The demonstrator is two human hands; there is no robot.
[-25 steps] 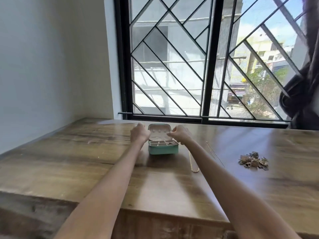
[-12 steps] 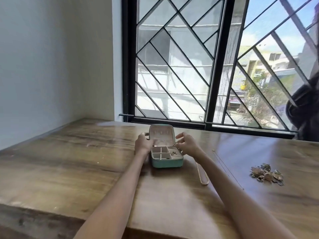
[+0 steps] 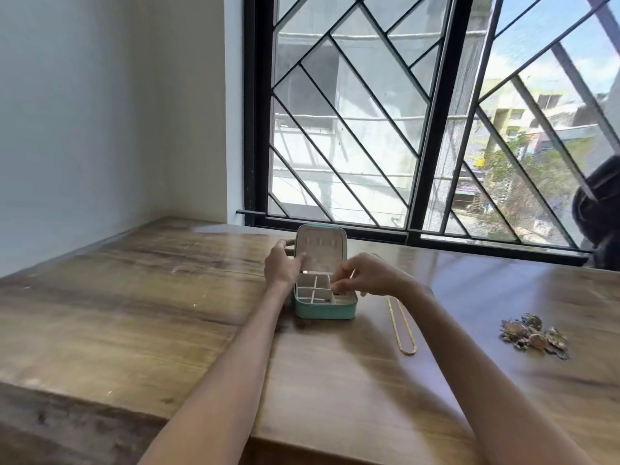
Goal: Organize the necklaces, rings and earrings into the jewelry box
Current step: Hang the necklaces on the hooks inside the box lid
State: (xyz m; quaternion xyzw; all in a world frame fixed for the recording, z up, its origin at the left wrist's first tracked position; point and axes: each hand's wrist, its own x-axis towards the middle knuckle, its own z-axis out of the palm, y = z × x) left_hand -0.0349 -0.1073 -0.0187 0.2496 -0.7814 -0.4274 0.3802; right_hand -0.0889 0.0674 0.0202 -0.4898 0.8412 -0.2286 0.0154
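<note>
A teal jewelry box (image 3: 324, 312) stands open on the wooden table, its lid (image 3: 321, 250) upright and its white compartments showing. My left hand (image 3: 281, 267) grips the lid's left edge, one finger across the lid's inside. My right hand (image 3: 364, 276) hovers over the box's right compartments, its fingertips pinched together on something small that is too blurred to name. A gold chain necklace (image 3: 402, 327) lies on the table just right of the box, partly under my right forearm. A pile of ornate jewelry pieces (image 3: 535, 337) sits further right.
The wooden table (image 3: 134, 313) runs to a white wall on the left and a barred window (image 3: 419, 129) behind the box. Its front edge drops off below my forearms. A dark cloth (image 3: 600, 213) hangs at the far right.
The lid has swung from half raised to fully upright. My right hand left the lid's right edge and came down over the right compartments. The view moved closer.
</note>
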